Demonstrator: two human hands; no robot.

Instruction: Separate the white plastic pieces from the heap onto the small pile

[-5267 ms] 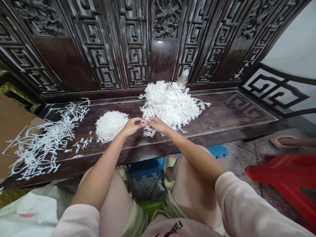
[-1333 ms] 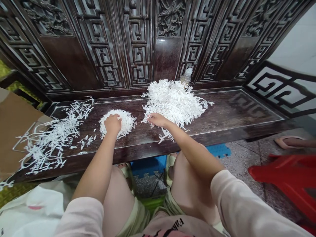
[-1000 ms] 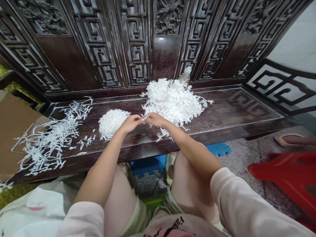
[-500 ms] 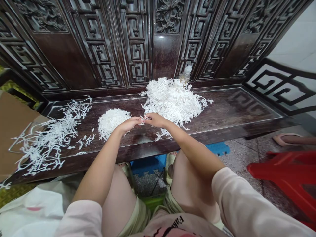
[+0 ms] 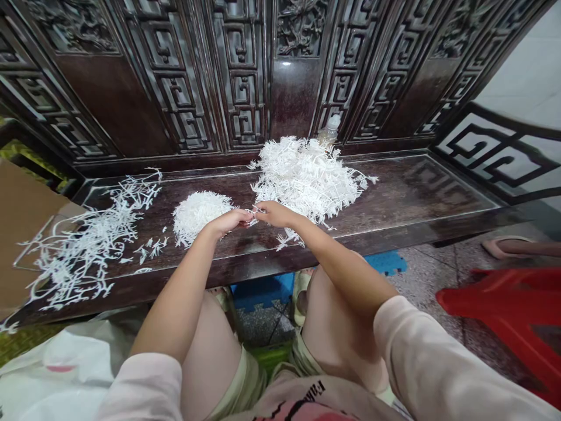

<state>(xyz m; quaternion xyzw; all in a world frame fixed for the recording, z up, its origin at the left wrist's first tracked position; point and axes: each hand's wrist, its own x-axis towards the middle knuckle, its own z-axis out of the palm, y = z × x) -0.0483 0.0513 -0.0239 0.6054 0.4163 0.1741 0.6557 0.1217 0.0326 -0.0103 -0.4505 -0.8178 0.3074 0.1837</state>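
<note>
At the bottom of the frame, the person sits with bare knees [image 5: 337,333] apart and pale pink sleeves [image 5: 425,356] pushed up, a white plastic bag [image 5: 56,374] at lower left. Both forearms reach forward to the front of a dark carved wooden bench [image 5: 394,193].

At centre, the left hand [image 5: 225,222] and right hand [image 5: 274,213] meet, palms down and fingers curled. Their fingertips pinch a small white sprig [image 5: 253,214] between them. Its long axis seems to run roughly level from hand to hand, but the fingers hide most of it, so its exact direction is hard to tell.

Just left of the hands sits a compact, rounded pile of fine white strands [image 5: 197,217]. Just beyond and to the right lies a larger, looser heap of branched white sprigs [image 5: 302,181], its ends pointing every way. Loose sprigs [image 5: 87,245] spread across the bench's left end and onto a cardboard sheet [image 5: 26,234].

A plastic bottle [image 5: 328,133] stands behind the heap, against the carved panel [image 5: 241,76]. At right, a red plastic stool [image 5: 504,316] stands on the speckled floor.
</note>
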